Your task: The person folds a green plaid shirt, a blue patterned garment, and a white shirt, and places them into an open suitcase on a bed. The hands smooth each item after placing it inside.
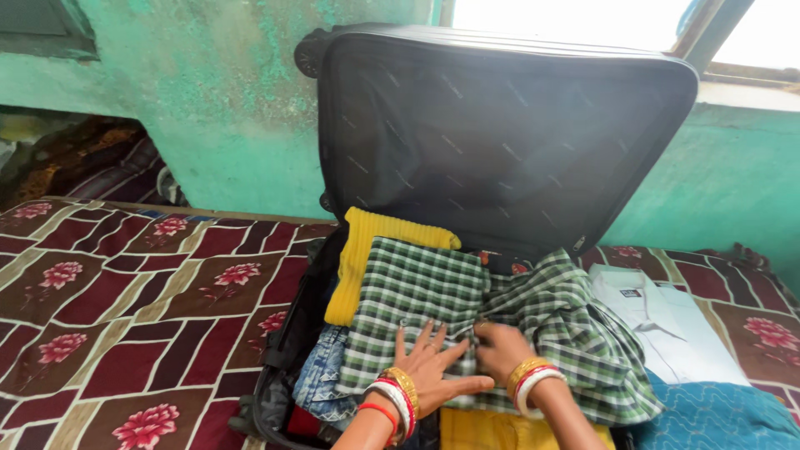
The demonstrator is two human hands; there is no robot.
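- Where the bed [125, 317] fills the room's lower half, its maroon spread with pink flowers and tan bands carries everything else, up against a green wall.
- On it lies a black suitcase [500, 125], lid propped upright toward the window, its lower half packed with clothes.
- A green-and-white checked shirt [417, 292] sits on top of the pile inside the case, folded on the left side and rumpled on the right.
- Just right of the case, on the bed, rests a folded pale blue shirt [667, 321], with a teal cloth [717, 417] nearer the viewer.
- A yellow knitted garment [358, 250] runs along the checked shirt's left edge, with denim [321, 375] below it.
- The left hand [433, 362] lies flat, fingers spread, pressing the checked shirt.
- The right hand [500, 346] is curled, pinching a fold of the same shirt.
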